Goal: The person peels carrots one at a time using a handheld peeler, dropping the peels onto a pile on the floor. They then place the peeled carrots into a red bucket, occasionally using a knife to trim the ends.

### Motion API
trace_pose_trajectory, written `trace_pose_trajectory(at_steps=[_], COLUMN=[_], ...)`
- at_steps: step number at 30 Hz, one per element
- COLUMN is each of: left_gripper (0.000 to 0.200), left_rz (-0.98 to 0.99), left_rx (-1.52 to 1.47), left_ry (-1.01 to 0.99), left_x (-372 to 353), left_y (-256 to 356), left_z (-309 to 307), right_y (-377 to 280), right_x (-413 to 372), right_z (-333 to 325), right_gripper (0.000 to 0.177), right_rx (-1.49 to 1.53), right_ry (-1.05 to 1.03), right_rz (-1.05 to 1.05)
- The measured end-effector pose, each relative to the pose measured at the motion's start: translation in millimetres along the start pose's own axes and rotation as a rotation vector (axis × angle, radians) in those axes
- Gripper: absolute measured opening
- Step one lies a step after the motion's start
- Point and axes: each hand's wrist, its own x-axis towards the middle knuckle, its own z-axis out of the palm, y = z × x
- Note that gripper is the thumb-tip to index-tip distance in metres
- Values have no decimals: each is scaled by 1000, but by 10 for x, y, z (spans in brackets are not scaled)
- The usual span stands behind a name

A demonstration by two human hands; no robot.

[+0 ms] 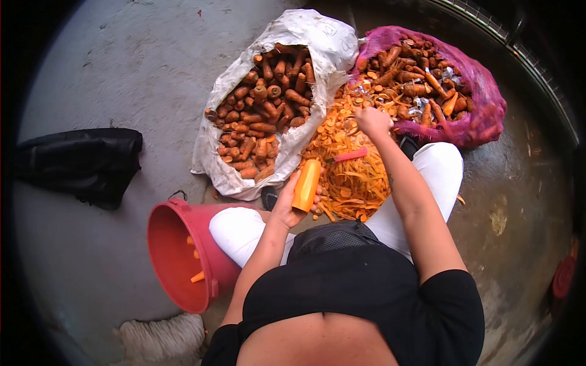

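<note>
My left hand (pixel 285 206) is closed around a thick peeled carrot (pixel 307 185), held upright-tilted just above my lap. My right hand (pixel 373 122) is curled closed over the top of a heap of orange peelings (pixel 351 189), by the mouth of the purple mesh sack (pixel 482 116); I cannot tell what its fingers hold, if anything. A tool with a red handle (pixel 351 155) lies on the peelings between my two hands, its other end partly lost among them.
A white woven sack (pixel 217 116) full of unpeeled carrots (pixel 262 110) stands open ahead. Left of my knee, a red bucket (pixel 201 244) leans on its side with a few peeled carrots (pixel 197 277) inside. Black cloth (pixel 79 161) lies on the floor at far left.
</note>
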Motion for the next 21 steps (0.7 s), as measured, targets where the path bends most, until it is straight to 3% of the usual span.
trace_pose_trajectory(at_steps=[1,3,6,9,13,15,17,18,21], left_gripper=[57,68,77,77,72,68,64,63,60], left_rz=[14,48,86,90,117,129,157,172,153], left_rx=[-68,-151,-285,-280,-283,-324,-281,-260,-214], left_ry=[-73,-111,-108,-408,-468,-504,-418,-376,-127], left_x=[-27,-67,-89,-44,-126,-140,-115,-103,-136], left_y=[25,81,130,122,139,139,139,145,167], left_z=[29,46,93,-49,7,17,-53,-81,-58], right_y=[263,263,59,-550,-738,-787,-764,-742,-650], right_x=[234,255,235,-354,-476,-653,-708,-714,-629], right_z=[399,427,631,-415,-397,-522,-522,-527,-262], right_gripper=[66,64,58,54,51,52,54,44,41], right_rx=[90,501,995,943,750,820,837,785,837], right_ry=[20,-206,-550,-696,-452,-504,-559,-611,-579], right_rz=[197,278,118,-177,-409,-516,-618,-648,-370])
